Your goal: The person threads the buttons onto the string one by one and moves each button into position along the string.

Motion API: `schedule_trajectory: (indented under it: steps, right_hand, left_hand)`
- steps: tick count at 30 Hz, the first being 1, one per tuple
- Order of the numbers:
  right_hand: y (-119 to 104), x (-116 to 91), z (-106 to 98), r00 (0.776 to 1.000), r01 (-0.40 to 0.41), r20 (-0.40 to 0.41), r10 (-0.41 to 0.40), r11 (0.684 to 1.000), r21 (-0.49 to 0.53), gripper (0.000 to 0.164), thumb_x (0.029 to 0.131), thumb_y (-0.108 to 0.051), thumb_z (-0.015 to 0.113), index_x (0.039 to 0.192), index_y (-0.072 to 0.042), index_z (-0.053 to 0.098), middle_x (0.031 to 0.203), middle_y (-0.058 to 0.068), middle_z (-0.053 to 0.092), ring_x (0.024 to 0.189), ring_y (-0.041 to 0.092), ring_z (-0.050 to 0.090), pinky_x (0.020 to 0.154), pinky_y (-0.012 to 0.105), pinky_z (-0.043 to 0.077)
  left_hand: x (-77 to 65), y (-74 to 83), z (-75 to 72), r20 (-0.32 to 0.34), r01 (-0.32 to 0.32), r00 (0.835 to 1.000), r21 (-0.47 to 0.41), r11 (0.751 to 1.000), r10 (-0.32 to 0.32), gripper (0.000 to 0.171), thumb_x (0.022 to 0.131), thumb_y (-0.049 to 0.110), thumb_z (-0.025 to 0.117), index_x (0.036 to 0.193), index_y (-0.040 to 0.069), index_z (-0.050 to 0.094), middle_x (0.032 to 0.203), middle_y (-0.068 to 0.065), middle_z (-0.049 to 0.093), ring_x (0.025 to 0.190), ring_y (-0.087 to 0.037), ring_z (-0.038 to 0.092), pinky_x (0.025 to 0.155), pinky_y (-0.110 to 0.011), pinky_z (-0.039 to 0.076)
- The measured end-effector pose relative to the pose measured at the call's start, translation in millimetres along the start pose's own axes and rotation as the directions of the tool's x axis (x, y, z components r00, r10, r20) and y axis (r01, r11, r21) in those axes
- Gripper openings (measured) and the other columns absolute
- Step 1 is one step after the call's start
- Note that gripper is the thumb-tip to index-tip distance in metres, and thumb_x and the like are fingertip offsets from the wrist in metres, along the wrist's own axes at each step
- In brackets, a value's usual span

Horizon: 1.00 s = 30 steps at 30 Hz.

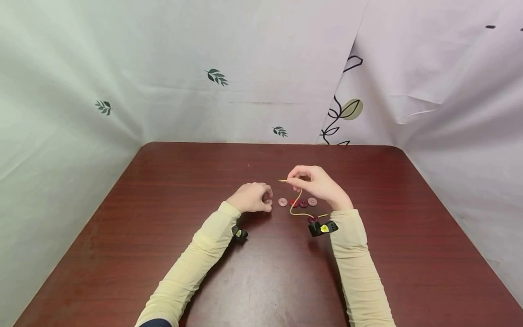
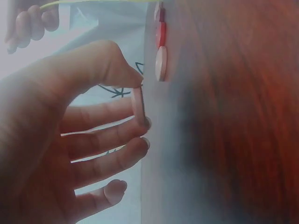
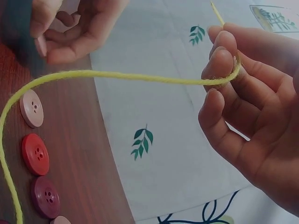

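Observation:
My left hand [image 1: 252, 198] pinches a pale pink button [image 2: 138, 106] on edge between thumb and fingers, just left of a row of buttons. Higher and to the right, my right hand [image 1: 313, 181] holds a yellow string [image 3: 140, 78] near one end, whose tip points left past the fingertips. The string sags over the row and runs to a dark maroon button [image 1: 313, 219] near the right wrist; whether it passes through the holes is too small to tell. The row has a pink button [image 3: 32, 108], a red button [image 3: 35, 154], a maroon button [image 3: 46, 197] and another pink button [image 1: 312, 201].
All of this is on a dark reddish-brown table [image 1: 253, 268]. A white curtain [image 1: 253, 54] with leaf prints hangs behind the table's far edge and along both sides. Black wrist cameras sit on both forearms; the right camera [image 1: 323, 228] is close to the maroon button.

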State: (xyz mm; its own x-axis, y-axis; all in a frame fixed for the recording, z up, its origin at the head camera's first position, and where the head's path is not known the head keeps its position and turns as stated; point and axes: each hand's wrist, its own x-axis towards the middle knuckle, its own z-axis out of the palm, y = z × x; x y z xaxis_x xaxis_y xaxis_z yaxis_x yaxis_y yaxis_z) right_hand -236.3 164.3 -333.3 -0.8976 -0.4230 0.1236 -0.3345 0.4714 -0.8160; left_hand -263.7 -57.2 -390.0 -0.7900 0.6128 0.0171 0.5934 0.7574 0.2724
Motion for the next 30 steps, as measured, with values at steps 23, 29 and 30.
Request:
schedule_trajectory:
  steps: [23,29,30]
  right_hand:
    - [11.5,3.5,-1.5,0.999,-0.003,0.032,0.005,0.999,-0.036,0.009,0.093,-0.017,0.065,0.093,-0.009,0.067,0.076,0.014,0.066,0.071,0.017,0.061,0.073,0.036,0.05]
    - [11.5,2.8,-0.4,0.999,0.006,0.042,-0.005,1.0,-0.031,0.009,0.092,-0.016,0.066,0.093,-0.007,0.066,0.072,0.007,0.064,0.072,0.027,0.061,0.068,0.03,0.049]
    - [11.4,2.9,0.0,0.999,0.008,0.043,-0.007,1.0,-0.029,0.01,0.092,-0.016,0.066,0.093,-0.007,0.066,0.072,0.005,0.063,0.072,0.029,0.061,0.068,0.03,0.049]
  left_hand:
    - [-1.5,-1.8,-15.5,-0.138,-0.123,0.987,-0.307,0.944,0.084,0.026,0.08,0.007,0.067,0.105,-0.002,0.07,0.09,-0.007,0.073,0.08,-0.013,0.067,0.076,-0.025,0.054]
    - [-2.1,-1.9,-16.6,-0.146,-0.125,0.987,-0.446,0.886,0.066,0.031,0.08,0.002,0.066,0.111,-0.003,0.066,0.098,-0.016,0.072,0.089,-0.02,0.07,0.084,-0.033,0.056]
    - [-2.3,-2.1,-16.7,-0.145,-0.122,0.988,-0.46,0.88,0.061,0.031,0.08,0.002,0.066,0.111,-0.003,0.066,0.098,-0.018,0.072,0.091,-0.021,0.07,0.085,-0.033,0.056]
